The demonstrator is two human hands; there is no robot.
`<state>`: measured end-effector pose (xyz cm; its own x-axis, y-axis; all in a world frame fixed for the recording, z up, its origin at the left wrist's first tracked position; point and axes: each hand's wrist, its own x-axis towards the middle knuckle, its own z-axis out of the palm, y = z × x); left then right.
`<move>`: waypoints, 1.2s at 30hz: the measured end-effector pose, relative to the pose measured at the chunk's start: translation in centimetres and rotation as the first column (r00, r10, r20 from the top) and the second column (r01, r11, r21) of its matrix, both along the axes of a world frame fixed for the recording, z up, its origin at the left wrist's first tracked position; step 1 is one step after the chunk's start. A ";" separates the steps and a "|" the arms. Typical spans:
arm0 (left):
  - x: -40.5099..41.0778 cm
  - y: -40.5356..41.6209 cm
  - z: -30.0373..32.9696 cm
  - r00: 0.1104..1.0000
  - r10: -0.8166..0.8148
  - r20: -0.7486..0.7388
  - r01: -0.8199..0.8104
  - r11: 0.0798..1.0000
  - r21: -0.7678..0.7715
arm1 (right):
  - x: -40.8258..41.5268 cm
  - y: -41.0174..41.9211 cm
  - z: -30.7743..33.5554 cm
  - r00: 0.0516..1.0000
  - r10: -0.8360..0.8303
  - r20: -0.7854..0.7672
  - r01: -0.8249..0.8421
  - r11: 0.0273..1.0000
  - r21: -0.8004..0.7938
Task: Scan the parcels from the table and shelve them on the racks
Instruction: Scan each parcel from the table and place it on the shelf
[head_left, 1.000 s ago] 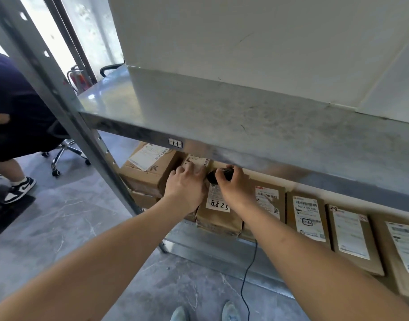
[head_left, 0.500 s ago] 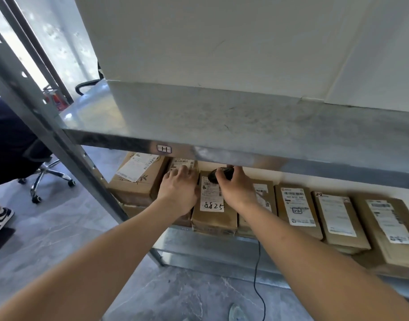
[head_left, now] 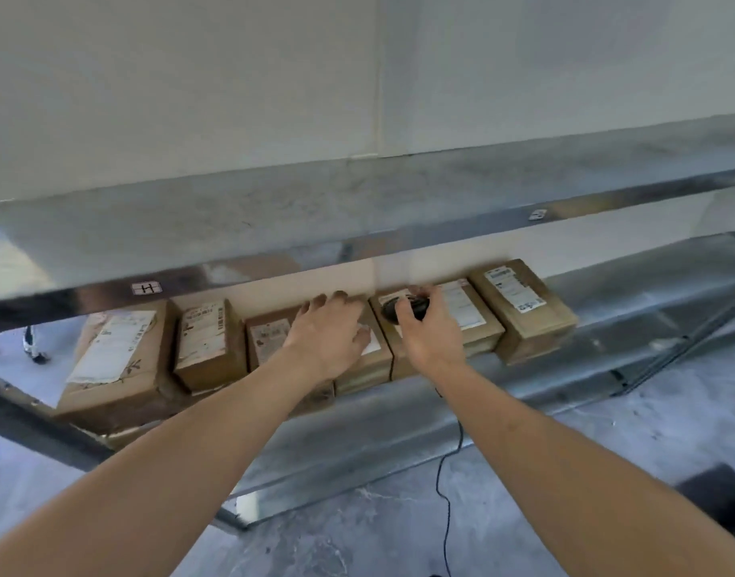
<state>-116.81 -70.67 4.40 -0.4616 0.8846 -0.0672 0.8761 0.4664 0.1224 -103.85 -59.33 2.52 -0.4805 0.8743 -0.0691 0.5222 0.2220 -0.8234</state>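
Several brown cardboard parcels with white labels stand in a row on the lower metal shelf (head_left: 399, 426) of the rack. My left hand (head_left: 328, 335) lies flat, fingers spread, on top of a middle parcel (head_left: 363, 364). My right hand (head_left: 430, 331) grips a black corded scanner (head_left: 403, 308) over the neighbouring parcel (head_left: 474, 322) to the right. The scanner's black cable (head_left: 445, 485) hangs down to the floor. My hands hide the labels of these two parcels in part.
The upper shelf (head_left: 357, 226) marked "H" (head_left: 146, 288) overhangs the parcels closely. More parcels sit left (head_left: 207, 343), far left (head_left: 112, 364) and right (head_left: 520, 310). Grey marble floor lies below. A person's shoes (head_left: 32, 343) show behind the rack at the left.
Both hands have moved rightwards along the row, from the parcel marked 8825 to parcels further right. The view has swung right and tilted, and the left upright has left the view.
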 end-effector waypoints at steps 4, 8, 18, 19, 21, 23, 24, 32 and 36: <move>4.6 4.0 1.1 0.992 -0.120 -0.029 0.120 0.993 0.006 | 5.7 2.6 1.4 0.989 -0.146 -0.036 0.147 0.989 0.018; 10.3 8.2 2.4 0.969 -0.245 -0.041 0.246 0.968 0.038 | 12.6 5.2 2.7 0.958 -0.279 -0.069 0.283 0.958 0.046; 28.9 19.1 5.4 0.882 -0.463 -0.092 0.468 0.882 0.048 | 32.7 11.1 5.7 0.846 -0.504 -0.172 0.522 0.849 0.083; 30.9 20.1 5.6 0.873 -0.478 -0.100 0.484 0.873 0.053 | 34.8 11.9 5.8 0.832 -0.524 -0.182 0.544 0.835 0.081; 34.7 22.1 6.1 0.845 -0.522 -0.115 0.531 0.844 0.071 | 38.7 13.2 6.0 0.804 -0.559 -0.204 0.583 0.808 0.082; 38.4 24.1 6.5 0.823 -0.553 -0.133 0.565 0.821 0.084 | 42.5 14.4 6.2 0.772 -0.596 -0.221 0.624 0.777 0.086; 40.0 25.0 6.8 0.812 -0.568 -0.135 0.581 0.809 0.094 | 44.4 14.9 6.3 0.754 -0.618 -0.224 0.646 0.758 0.083; 52.5 33.1 8.9 0.694 -0.702 -0.158 0.720 0.684 0.121 | 57.7 19.8 7.5 0.575 -0.784 -0.234 0.817 0.563 0.121; 57.9 38.3 8.9 0.621 -0.769 -0.151 0.784 0.603 0.149 | 62.9 23.2 7.7 0.492 -0.836 -0.243 0.871 0.468 0.151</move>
